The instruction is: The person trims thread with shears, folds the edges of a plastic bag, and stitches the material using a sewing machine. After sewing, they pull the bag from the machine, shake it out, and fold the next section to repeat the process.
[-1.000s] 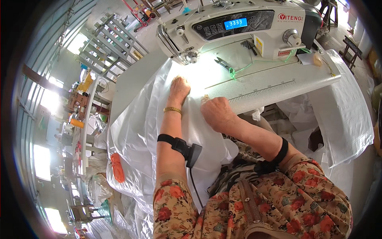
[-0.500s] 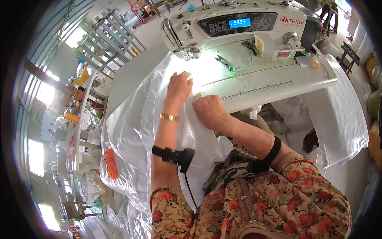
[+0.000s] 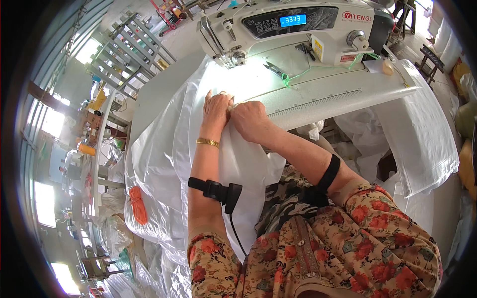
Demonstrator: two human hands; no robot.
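Note:
A large translucent white plastic sheet [image 3: 169, 134] drapes over the left and front of the sewing table and hangs down. On it, just in front of the sewing machine's needle area, my left hand [image 3: 217, 110] pinches the sheet with bent fingers, its fingertips partly hidden. My right hand [image 3: 249, 121] is closed like a fist over the sheet's edge, right beside the left one and almost touching it. Above and beyond both hands, the white sewing machine [image 3: 298, 22] has its lamp lit, and its glare washes out the cloth under the needle.
Thread snips [image 3: 274, 71] with green thread lie on the machine bed, right of the needle. A ruler scale [image 3: 318, 101] runs along the table's front edge. An orange bundle [image 3: 138, 205] rests on the sheet at left. More white sheeting [image 3: 417, 134] hangs at right.
My right hand has moved left and slightly up, closing the gap to my left hand. The left hand has shifted a little down and left. The view has shifted slightly.

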